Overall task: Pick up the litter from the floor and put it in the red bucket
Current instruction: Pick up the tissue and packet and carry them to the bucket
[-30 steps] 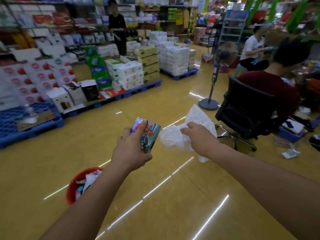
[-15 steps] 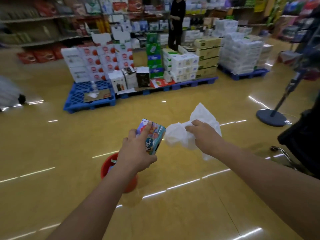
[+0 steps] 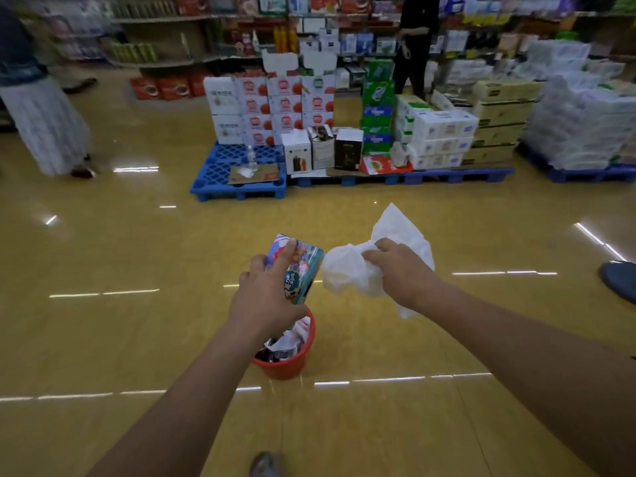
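Observation:
My left hand (image 3: 266,297) grips a small colourful carton (image 3: 303,270) with cartoon print, held directly above the red bucket (image 3: 289,364). The bucket stands on the yellow floor, partly hidden by my left wrist, and holds several crumpled wrappers and papers. My right hand (image 3: 401,270) clutches a crumpled white tissue (image 3: 347,271), held in the air just right of the carton and a little up and right of the bucket.
Blue pallets (image 3: 237,187) stacked with boxed goods line the far side. A person in a long skirt (image 3: 41,122) walks at the left, another stands by the shelves (image 3: 414,46). Someone's shoe (image 3: 617,280) shows at the right edge, my own foot (image 3: 265,464) below.
The view has swung left and nearer, so the bucket now lies right under my left hand. Both hands keep their grip on the carton and the tissue.

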